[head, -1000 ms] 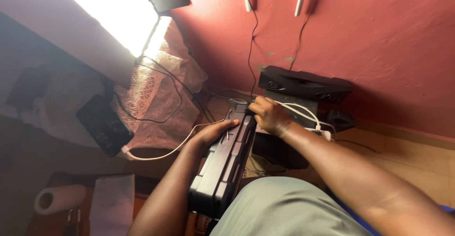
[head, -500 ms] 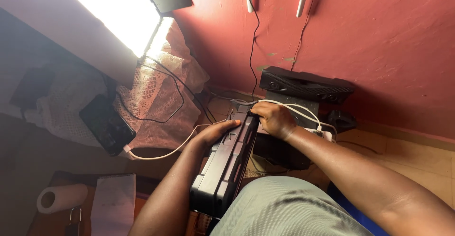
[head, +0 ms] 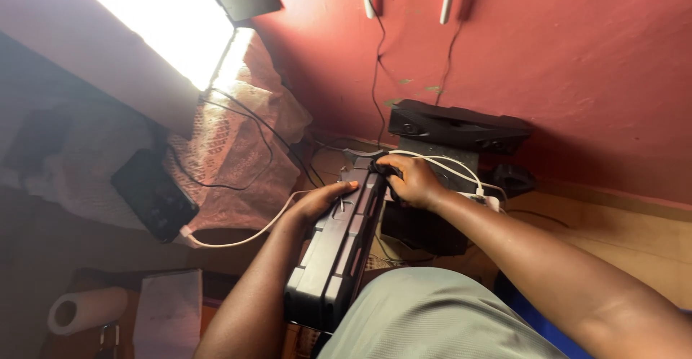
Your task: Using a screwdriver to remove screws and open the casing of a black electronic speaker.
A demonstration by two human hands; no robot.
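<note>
The black plastic case (head: 335, 247) stands on edge across your lap, its long body running from your knee up toward the red wall (head: 577, 63), with its far end near the floor at the wall's foot. Your left hand (head: 324, 200) lies flat against the case's near-left face close to that far end, fingers stretched out and together, pressing on the ribbed surface rather than wrapped round anything. Your right hand (head: 411, 180) is curled over the top corner of the case, fingers bent down onto its edge, where something dark sits under the fingertips; whether it grips a latch or only the rim I cannot tell. A white cable (head: 440, 163) arches over the back of your right hand and runs to a white plug (head: 490, 202) just beside your wrist. Beyond your right hand, against the wall, sits a long black speaker bar (head: 458, 127) on a dark stand. A second white cable (head: 245, 238) loops from under your left wrist to a dark phone (head: 150, 194) lying on a lace cloth (head: 231, 150) to your left, with thin black wires trailing over the cloth. Lower left, on a darker surface, a roll of white paper (head: 85, 308) lies beside a pale box (head: 169, 314).
</note>
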